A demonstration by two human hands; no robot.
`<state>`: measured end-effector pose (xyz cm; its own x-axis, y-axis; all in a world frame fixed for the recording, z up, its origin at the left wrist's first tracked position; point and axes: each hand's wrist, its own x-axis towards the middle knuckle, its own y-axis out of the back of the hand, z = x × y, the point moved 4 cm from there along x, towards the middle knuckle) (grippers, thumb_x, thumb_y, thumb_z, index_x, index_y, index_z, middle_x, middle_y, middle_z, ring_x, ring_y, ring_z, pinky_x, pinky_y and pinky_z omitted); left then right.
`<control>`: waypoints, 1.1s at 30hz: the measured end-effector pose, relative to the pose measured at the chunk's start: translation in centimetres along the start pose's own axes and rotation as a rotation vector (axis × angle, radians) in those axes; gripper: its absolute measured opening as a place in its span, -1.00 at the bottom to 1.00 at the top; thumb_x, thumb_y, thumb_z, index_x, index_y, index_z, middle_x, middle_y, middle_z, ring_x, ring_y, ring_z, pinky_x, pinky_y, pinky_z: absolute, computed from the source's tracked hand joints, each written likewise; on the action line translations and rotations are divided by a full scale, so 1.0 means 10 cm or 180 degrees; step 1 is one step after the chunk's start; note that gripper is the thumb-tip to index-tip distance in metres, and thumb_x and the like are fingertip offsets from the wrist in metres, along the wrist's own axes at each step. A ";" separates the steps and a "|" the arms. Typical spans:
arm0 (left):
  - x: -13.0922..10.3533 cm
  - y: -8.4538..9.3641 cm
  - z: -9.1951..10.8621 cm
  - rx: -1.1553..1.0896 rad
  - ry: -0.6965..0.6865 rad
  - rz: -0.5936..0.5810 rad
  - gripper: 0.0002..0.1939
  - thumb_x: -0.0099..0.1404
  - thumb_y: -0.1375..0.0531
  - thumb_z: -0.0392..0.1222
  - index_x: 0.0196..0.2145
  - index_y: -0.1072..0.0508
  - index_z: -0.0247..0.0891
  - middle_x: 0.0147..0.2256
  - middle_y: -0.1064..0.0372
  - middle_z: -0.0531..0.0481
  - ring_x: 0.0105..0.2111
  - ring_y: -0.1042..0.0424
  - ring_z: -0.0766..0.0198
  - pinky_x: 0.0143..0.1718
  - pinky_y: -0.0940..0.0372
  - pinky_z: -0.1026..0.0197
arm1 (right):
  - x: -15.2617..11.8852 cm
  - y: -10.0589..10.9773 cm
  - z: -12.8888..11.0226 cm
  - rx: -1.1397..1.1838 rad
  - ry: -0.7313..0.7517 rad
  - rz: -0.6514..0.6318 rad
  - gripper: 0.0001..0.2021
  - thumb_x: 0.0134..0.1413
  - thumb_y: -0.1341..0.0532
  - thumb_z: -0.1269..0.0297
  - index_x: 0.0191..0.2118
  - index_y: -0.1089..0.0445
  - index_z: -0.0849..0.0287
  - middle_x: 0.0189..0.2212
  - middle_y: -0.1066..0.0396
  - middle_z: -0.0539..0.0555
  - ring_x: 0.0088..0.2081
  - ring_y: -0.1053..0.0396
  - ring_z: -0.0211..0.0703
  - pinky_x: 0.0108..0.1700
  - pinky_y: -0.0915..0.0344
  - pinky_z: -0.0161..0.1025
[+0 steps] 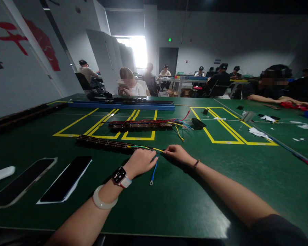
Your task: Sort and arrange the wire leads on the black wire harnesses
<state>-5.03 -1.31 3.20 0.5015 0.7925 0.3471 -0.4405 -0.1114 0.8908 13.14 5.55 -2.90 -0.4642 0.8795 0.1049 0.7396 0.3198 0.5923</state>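
A long black terminal strip [102,142] lies slantwise on the green table in front of me. From its right end runs a yellow-green wire [137,147]. My left hand [141,161] is closed over that end, its fingers curled on the wires. A blue wire [154,172] with a ring lug hangs out below these fingers toward me. My right hand [178,153], just to the right, pinches the tip of the yellow-green wire between thumb and forefinger. Farther back rests a second black strip [141,125] with red, blue and yellow wires fanning out at its right end.
Two phone-like dark slabs [66,179] lie at left. A blue tray [120,106] with black strips stands at the back. Yellow tape [138,138] marks rectangles on the table [195,201]. White paper scraps [259,132] lie at right. A person [267,85] handles red material across the table.
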 end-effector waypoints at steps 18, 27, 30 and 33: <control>0.03 0.04 -0.12 0.1130 0.0686 0.0329 -0.72 0.37 0.08 -0.18 -0.18 -0.35 -0.36 -0.29 -0.39 -0.17 -0.27 -0.38 0.13 -0.25 -0.24 0.14 | 0.00 0.00 -0.03 -0.0184 -0.0019 -0.0031 -0.65 0.05 -0.19 0.01 -0.40 -0.44 0.25 -0.49 -0.41 0.01 -0.45 -0.27 -0.29 -0.41 -0.11 -0.38; -0.05 -0.15 0.25 0.0677 -0.0782 -0.0009 -0.74 0.32 -0.02 -0.26 -0.09 -0.43 -0.24 0.04 -0.33 -0.08 -0.01 -0.20 0.11 0.04 -0.07 0.00 | 0.00 -0.01 -0.03 -0.0102 0.0150 -0.0006 -0.69 0.08 -0.16 0.08 -0.40 -0.44 0.26 -0.49 -0.42 0.01 -0.44 -0.29 -0.29 -0.38 -0.15 -0.38; -0.07 -0.19 0.28 0.0429 -0.0808 -0.0177 -0.77 0.32 -0.03 -0.22 -0.18 -0.46 -0.22 0.05 -0.32 -0.03 0.05 -0.14 0.10 0.10 0.00 -0.03 | 0.00 -0.02 -0.03 -0.0131 0.0165 0.0005 -0.71 0.09 -0.16 0.12 -0.39 -0.45 0.26 -0.47 -0.44 0.01 -0.43 -0.30 -0.29 -0.36 -0.16 -0.38; -0.07 -0.16 0.28 0.0336 -0.0752 -0.0184 -0.78 0.31 -0.05 -0.20 -0.19 -0.46 -0.22 0.09 -0.26 -0.07 0.07 -0.12 0.09 0.10 -0.01 -0.02 | 0.00 -0.02 -0.02 -0.0186 0.0180 0.0024 -0.71 0.08 -0.16 0.10 -0.39 -0.45 0.26 -0.46 -0.44 0.01 -0.42 -0.29 -0.29 -0.36 -0.16 -0.38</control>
<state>-2.59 -3.36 2.31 0.6889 0.6388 0.3425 -0.3322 -0.1418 0.9325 12.88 5.43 -2.83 -0.4867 0.8600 0.1534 0.7142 0.2906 0.6368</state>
